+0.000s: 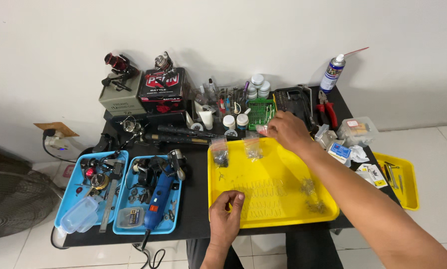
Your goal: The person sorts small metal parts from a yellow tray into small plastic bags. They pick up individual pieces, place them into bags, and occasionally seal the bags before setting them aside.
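Bare left hand touching glossy yellow tray

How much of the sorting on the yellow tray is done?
Looks partly done. Rows of small metal parts already lie lined up on the yellow tray. The left hand pinches at the rows' edge, and the right hand reaches the tray's far rim. Loose clumps and two little bags are left.

Yellow tray on black table, right hand pinching small bag
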